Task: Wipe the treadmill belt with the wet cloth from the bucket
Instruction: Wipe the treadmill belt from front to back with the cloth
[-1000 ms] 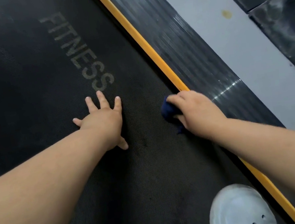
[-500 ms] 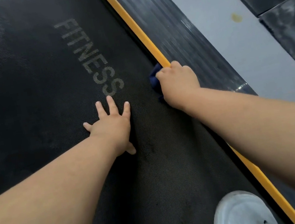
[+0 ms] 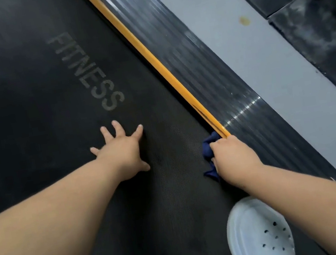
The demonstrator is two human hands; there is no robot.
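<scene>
Gripping the dark blue cloth, your right hand has its fingers curled round it at the right edge of the treadmill belt, right against the orange strip. The cloth bulges out from the hand's left side, one corner trailing on the belt toward you. Your left hand lies flat on the belt, fingers spread, well apart from the cloth and just below the FITNESS lettering. A white perforated shoe stands near your right forearm.
</scene>
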